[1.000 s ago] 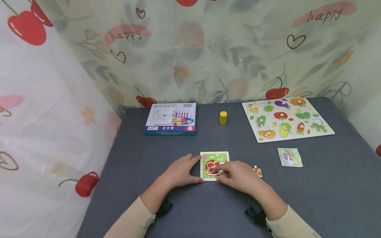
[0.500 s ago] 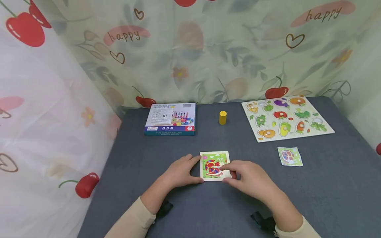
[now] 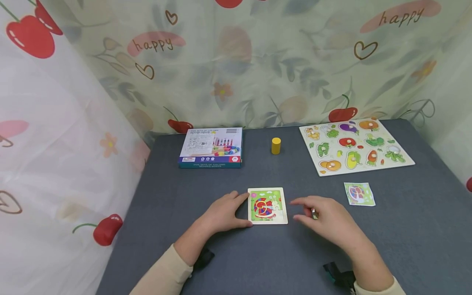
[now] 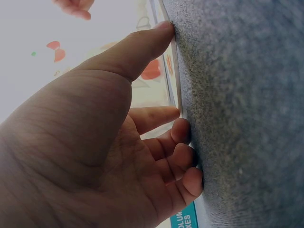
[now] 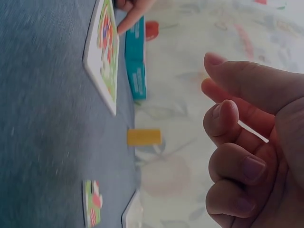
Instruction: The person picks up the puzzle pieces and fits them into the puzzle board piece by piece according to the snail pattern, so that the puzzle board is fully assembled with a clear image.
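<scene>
A small square jigsaw tray point(image 3: 282, 218) with a red-and-blue snail picture lies mid-table; its right part shows bare pale backing. My left hand point(image 3: 223, 213) touches the tray's left side with extended thumb and forefinger, while the other fingers curl loosely on the cloth in the left wrist view. To the right of the tray, my right hand point(image 3: 324, 219) hovers apart from it, thumb and forefinger spread, the rest bent, holding nothing. Below that hand a green-and-red puzzle piece point(image 5: 92, 203) lies on the table; in the head view fingers mostly hide it.
A printed toy box point(image 3: 211, 147) sits at the back left, with a yellow cylinder point(image 3: 276, 146) upright to its right. At the back right lies a vegetable peg board point(image 3: 357, 147). A small snail picture card point(image 3: 359, 194) lies in front of it.
My right hand has drawn back rightward from the tray to above the loose piece, uncovering the snail picture's right side. The left hand has stayed in place.
</scene>
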Demonstrator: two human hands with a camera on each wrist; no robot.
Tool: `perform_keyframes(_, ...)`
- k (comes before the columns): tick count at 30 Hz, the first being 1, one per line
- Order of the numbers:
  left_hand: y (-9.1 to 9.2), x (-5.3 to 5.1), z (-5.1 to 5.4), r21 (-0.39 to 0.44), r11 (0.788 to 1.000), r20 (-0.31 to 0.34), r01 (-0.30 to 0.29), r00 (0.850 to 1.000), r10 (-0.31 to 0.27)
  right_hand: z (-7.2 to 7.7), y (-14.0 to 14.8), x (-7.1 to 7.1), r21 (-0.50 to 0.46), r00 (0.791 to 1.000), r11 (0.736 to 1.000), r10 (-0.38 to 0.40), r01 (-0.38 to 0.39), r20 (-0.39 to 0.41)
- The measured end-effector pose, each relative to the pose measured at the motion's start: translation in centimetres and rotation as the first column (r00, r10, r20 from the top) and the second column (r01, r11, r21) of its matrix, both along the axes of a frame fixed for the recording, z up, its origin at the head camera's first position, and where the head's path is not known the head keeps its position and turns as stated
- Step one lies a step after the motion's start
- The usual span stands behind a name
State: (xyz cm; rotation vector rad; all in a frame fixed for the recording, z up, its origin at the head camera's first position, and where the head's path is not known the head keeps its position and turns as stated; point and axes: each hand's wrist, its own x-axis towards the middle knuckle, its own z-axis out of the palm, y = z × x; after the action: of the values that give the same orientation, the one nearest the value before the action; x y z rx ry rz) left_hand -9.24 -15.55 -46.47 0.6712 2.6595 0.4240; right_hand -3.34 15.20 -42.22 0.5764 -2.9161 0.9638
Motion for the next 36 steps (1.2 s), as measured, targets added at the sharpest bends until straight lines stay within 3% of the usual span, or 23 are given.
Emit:
perform_keyframes(13,0.1,0.1,0.1,0.005,1.0,-0.007,-0.001,1.0,0.001,-1.0,3.3,-0.2,0.065,0.989,0.99,-0.13,0.126,0.069)
perform_keyframes(36,0.1,-0.1,-0.1,-0.003,1.0,0.01,-0.009,1.0,0.009,-4.7,6.6,-1.0,0.122,0.949,0.981,-0.179,0.151,0.261)
